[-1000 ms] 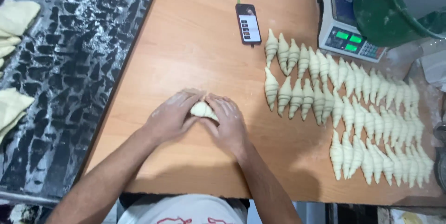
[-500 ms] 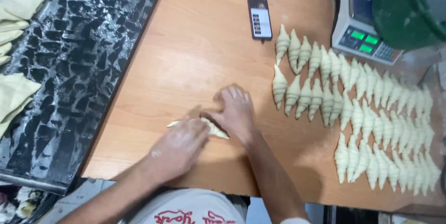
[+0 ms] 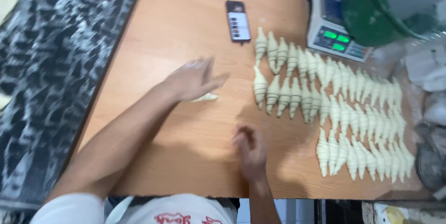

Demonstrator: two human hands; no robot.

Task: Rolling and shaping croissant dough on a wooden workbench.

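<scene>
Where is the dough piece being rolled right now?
In the head view, the dough piece lies on the wooden table under the left hand, just left of the rows of shaped croissants.

A small pale roll of dough [image 3: 205, 97] lies flat on the wooden table, mostly covered, just left of the shaped rows.
</scene>
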